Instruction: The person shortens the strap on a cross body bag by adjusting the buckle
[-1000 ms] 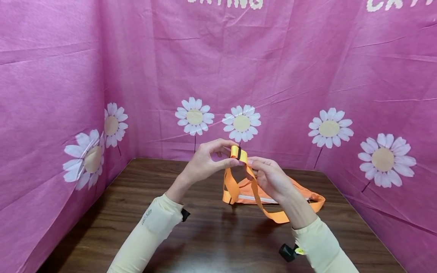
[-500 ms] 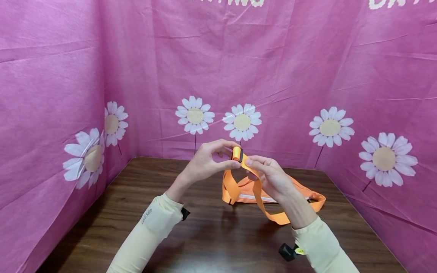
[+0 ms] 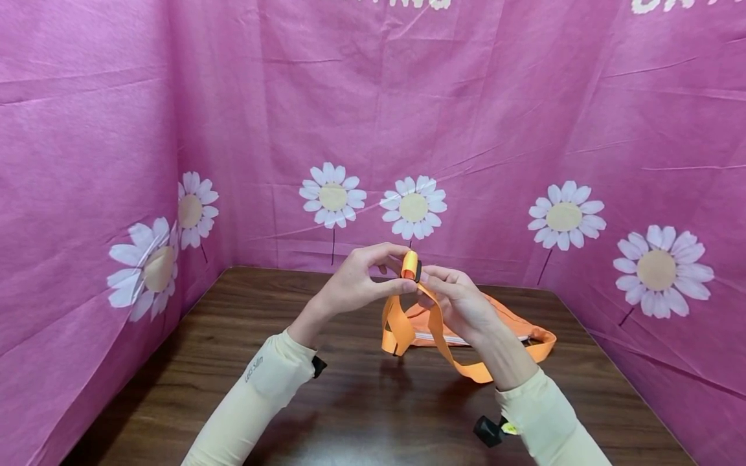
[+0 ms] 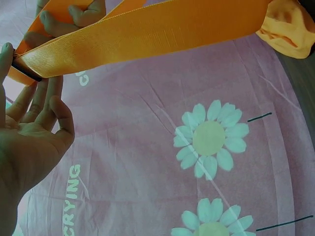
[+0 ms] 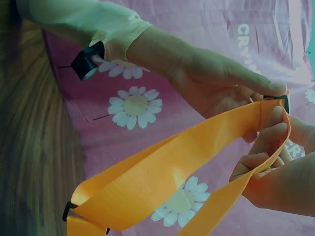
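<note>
Raised over the table, my left hand [image 3: 358,281] pinches a black slide buckle [image 3: 418,272] between thumb and fingers. A small loop of orange webbing strap [image 3: 410,264] stands up through it. Just right of the buckle, my right hand [image 3: 460,304] pinches the same strap, which runs down from its fingers in a long curve. The strap belongs to an orange waist bag [image 3: 495,317] with a pale zip, lying behind the right hand and partly hidden by it. In the right wrist view another black buckle [image 5: 69,211] shows lower on the strap.
A dark wood-grain table [image 3: 350,401] lies under the hands. Pink cloth [image 3: 466,97] with printed daisies closes off the back and both sides. Black wrist devices [image 3: 489,430] show below both sleeves.
The buckle and strap loop have turned and shifted slightly right, so the buckle now faces edge-on. My left hand has moved a little right with it. The bag stays put.
</note>
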`<state>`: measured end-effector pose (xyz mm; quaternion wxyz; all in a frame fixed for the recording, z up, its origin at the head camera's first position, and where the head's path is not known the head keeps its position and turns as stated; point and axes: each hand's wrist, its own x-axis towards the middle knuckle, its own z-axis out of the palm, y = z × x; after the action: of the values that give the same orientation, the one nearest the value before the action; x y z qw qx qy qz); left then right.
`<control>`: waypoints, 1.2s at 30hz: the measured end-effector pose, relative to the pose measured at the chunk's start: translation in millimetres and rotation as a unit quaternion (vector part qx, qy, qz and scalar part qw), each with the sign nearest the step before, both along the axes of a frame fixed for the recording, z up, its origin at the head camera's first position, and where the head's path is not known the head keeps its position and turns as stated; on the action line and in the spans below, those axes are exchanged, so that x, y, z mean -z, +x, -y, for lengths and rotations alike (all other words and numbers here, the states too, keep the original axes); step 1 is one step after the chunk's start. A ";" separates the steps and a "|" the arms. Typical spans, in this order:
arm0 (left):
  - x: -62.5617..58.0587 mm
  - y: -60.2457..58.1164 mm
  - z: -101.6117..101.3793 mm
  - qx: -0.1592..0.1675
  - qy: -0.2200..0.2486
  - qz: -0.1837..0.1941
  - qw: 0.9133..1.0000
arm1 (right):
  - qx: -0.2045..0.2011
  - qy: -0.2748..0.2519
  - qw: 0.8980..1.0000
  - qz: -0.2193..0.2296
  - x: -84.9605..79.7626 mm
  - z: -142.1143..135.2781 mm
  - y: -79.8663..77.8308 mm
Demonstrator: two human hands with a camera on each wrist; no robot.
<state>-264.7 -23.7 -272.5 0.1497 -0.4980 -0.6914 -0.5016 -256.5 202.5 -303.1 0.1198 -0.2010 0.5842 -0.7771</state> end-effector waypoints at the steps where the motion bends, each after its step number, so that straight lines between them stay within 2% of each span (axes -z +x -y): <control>1: 0.3 0.0 -0.2 0.001 0.001 0.000 1.000 | 0.000 0.001 1.000 -0.001 0.6 -0.2 -0.1; 10: 1.0 0.0 4.0 0.005 0.014 0.000 1.000 | -0.020 0.012 1.000 -0.010 7.6 -5.5 -5.0; 21: -6.7 -1.4 14.2 -0.010 0.048 -0.017 0.999 | -0.018 0.033 0.999 -0.020 6.9 -18.0 -9.5; 26: -7.5 -1.7 12.6 -0.004 0.053 -0.014 0.998 | -0.028 0.024 0.999 -0.021 6.3 -15.0 -9.8; 36: -0.8 -2.4 4.5 0.007 0.049 -0.003 0.999 | -0.083 -0.018 0.996 -0.014 8.8 -9.6 -9.2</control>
<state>-267.1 -28.3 -271.7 0.1723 -0.4963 -0.6623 -0.5342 -265.8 212.1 -312.0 0.1722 -0.2623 0.5528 -0.7720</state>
